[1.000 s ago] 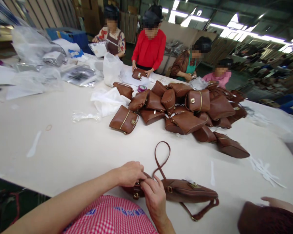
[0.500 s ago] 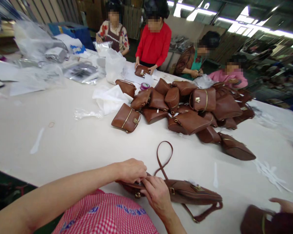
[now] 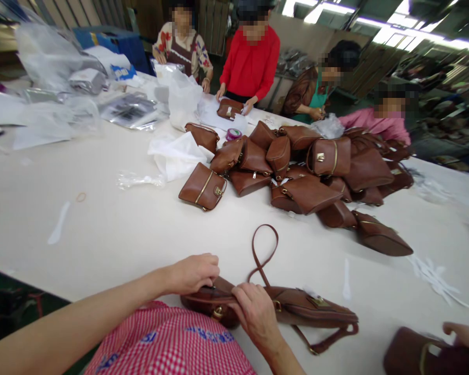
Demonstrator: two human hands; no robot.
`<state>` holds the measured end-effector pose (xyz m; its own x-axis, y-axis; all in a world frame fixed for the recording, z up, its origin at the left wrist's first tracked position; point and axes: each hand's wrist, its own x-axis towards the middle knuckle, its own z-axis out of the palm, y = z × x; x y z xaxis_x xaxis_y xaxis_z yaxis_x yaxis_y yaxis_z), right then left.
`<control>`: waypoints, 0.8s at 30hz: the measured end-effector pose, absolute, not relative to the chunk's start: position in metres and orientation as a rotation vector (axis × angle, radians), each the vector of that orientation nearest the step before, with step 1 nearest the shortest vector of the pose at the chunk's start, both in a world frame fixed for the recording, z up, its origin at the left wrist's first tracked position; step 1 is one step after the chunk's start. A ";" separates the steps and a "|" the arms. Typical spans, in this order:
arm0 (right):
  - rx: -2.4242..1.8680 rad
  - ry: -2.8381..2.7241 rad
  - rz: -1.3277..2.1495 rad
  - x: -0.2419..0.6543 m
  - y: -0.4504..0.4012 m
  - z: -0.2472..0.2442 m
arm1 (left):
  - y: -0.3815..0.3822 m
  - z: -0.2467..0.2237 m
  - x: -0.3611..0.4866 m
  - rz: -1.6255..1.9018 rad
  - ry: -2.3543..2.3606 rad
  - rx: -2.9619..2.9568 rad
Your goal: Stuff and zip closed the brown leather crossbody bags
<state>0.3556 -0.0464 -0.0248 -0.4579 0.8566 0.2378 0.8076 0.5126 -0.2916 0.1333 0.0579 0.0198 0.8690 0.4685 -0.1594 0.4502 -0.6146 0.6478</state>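
A small brown leather handbag (image 3: pixel 193 302) lies against my apron, its gold clasp facing me. The fingers of my left hand (image 3: pixel 197 273) are pinched at the bag's top edge near the left end; the small part between the fingertips is hidden. My right hand (image 3: pixel 254 312) grips the same bag at the right end of its top seam, thumb on the near side. Just right of that hand, a second brown bag (image 3: pixel 316 307) lies on its side, with a looped leather strap (image 3: pixel 264 227) stretching away behind it.
A heap of brown bags (image 3: pixel 312 195) covers the table's middle, with a single bag (image 3: pixel 203 186) at its left. Plastic and paper wrapping (image 3: pixel 177 153) lies farther left. White strips (image 3: pixel 433 278) are at the right. Co-workers (image 3: pixel 254 62) stand opposite; another person's hand (image 3: pixel 463 333) holds a bag lower right.
My left hand has slid left along the bag's top edge, away from my right hand, and more of the top shows between them. My right hand keeps its grip.
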 end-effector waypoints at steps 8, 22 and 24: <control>-1.516 -2.336 0.576 0.326 -0.058 -0.007 | 0.041 0.015 0.141 0.029 0.624 2.214; -1.534 -2.293 0.399 0.328 -0.061 -0.022 | 0.036 0.003 0.104 0.066 0.655 2.278; -1.538 -2.267 0.390 0.327 -0.064 -0.023 | 0.031 -0.001 0.096 0.117 0.694 2.221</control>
